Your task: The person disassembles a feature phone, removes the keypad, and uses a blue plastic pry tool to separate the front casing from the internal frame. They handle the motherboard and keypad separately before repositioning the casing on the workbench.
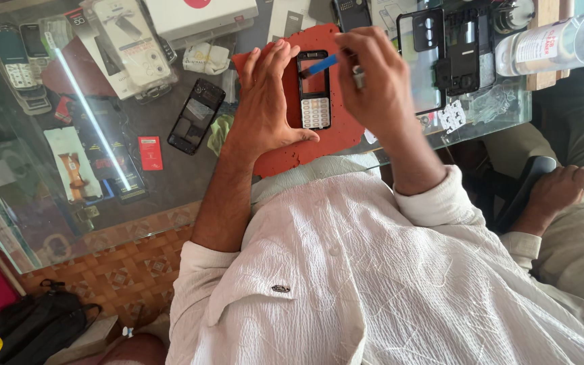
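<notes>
Blue tool (322, 65), right hand (373, 81), keypad phone (314, 89)

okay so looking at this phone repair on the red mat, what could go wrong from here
The blue-tipped tool in the right hand could slip and scratch the keypad phone, which only the left hand steadies. The right forearm might also knock the loose black phone frame nearby on the crowded glass counter.
</notes>
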